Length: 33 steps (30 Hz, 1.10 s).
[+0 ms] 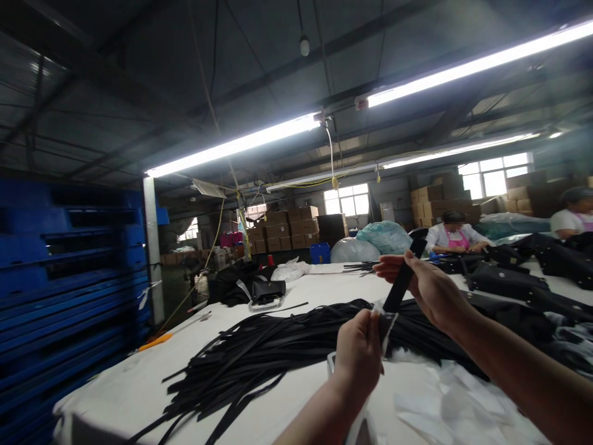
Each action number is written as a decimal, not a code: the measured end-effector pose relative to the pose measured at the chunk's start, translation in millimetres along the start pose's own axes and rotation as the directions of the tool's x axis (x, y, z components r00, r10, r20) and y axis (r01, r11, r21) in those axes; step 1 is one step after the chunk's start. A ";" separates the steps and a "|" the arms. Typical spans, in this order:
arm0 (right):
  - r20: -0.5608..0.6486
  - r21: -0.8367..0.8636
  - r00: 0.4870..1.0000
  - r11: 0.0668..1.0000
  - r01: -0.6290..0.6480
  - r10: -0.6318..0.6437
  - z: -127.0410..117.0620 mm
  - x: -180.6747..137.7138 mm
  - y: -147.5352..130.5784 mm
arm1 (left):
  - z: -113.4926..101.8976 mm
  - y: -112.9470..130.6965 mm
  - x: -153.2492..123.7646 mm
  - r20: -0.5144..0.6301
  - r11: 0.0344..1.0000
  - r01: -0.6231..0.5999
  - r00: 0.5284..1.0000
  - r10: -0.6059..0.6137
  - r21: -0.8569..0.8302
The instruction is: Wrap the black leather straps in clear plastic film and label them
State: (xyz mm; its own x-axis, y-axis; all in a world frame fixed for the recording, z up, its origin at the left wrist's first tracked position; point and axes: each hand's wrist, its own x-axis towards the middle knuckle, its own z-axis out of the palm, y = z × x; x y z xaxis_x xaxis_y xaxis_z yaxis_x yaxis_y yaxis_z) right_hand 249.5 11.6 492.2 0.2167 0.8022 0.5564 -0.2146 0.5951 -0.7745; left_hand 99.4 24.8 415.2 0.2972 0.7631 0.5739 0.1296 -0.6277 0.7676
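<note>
My left hand (357, 349) is closed around the lower end of a flat black strap (402, 281), where a see-through plastic wrapping (388, 324) covers it. The strap slants up and to the right. My right hand (433, 290) has its thumb pressed on the strap's upper part, with the fingers stretched out behind it. Below both hands, a long heap of black strips (264, 346) lies across the white table (152, 380). Pieces of thin white wrapping (451, 398) are scattered to the right of my left hand.
Blue pallets (69, 278) are stacked on the left beside a metal post (152, 253). A black bag (269, 290) and an orange-handled tool (155, 342) lie on the table. Black bags (504, 281) cover its right side, where a co-worker (456, 235) sits. Cardboard boxes (290, 228) stand behind.
</note>
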 end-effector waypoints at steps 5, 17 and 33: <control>0.268 -0.136 0.952 0.984 -0.116 0.149 19.0 -20.7 13.7 | -7.7 11.0 8.0 -0.062 0.994 -0.106 0.992 0.108 0.030; 0.241 -0.142 0.962 0.985 -0.096 0.129 26.6 -26.1 23.9 | -15.6 12.1 -1.6 -0.078 0.993 -0.107 0.991 0.111 0.052; 0.288 -0.249 0.945 0.965 -0.082 0.155 29.3 -44.0 57.1 | -26.2 -5.7 -15.2 -0.163 0.985 -0.122 0.977 0.141 0.122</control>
State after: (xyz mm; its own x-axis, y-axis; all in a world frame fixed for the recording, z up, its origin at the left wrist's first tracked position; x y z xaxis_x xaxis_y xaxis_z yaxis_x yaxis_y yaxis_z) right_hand 199.8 11.7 432.4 -0.1029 0.8643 0.4923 0.0126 0.4960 -0.8682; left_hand 69.3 20.8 409.6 0.1547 0.6820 0.7148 0.2066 -0.7298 0.6517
